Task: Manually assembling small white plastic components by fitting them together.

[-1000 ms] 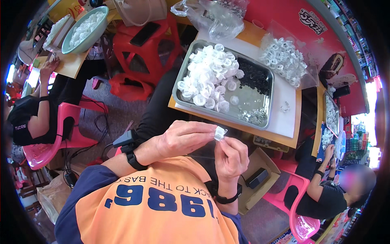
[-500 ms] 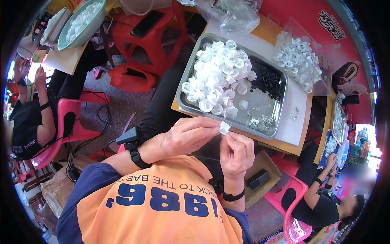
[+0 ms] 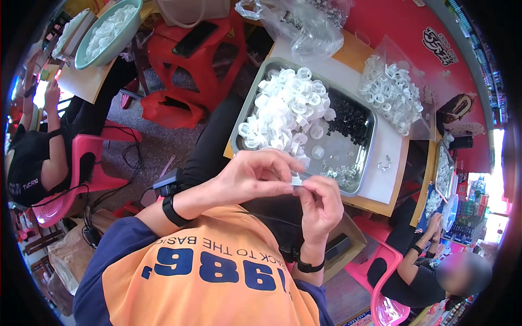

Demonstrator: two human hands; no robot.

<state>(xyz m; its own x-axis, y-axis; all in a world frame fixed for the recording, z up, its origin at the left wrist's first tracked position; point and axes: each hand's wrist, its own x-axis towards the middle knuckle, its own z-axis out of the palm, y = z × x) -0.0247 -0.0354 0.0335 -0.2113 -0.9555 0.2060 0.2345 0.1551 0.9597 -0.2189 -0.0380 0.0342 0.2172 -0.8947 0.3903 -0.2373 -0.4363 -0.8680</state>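
In front of my chest, a small white plastic part (image 3: 296, 181) is pinched between my two hands. My left hand (image 3: 251, 175) grips it with thumb and fingertips from the left, and its fingers partly cover it. My right hand (image 3: 322, 205) pinches it from the right. Just beyond them lies a metal tray (image 3: 371, 157) with a heap of translucent white ring-shaped caps (image 3: 288, 103) at its left. Small black pieces (image 3: 348, 120) fill its far right corner, and tiny clear pieces (image 3: 342, 176) lie near its front right.
A clear bag of similar white parts (image 3: 392, 93) lies right of the tray on the table (image 3: 392, 169). Another plastic bag (image 3: 318, 37) is behind. Red stools (image 3: 209, 60), one bearing a phone (image 3: 194, 39), stand left. A cardboard box (image 3: 348, 247) sits below right. Co-workers sit on both sides.
The left fingers have spread and shifted around the white part, which now sits slightly lower and at a different angle. The whole view has shifted slightly. The heaps look the same.
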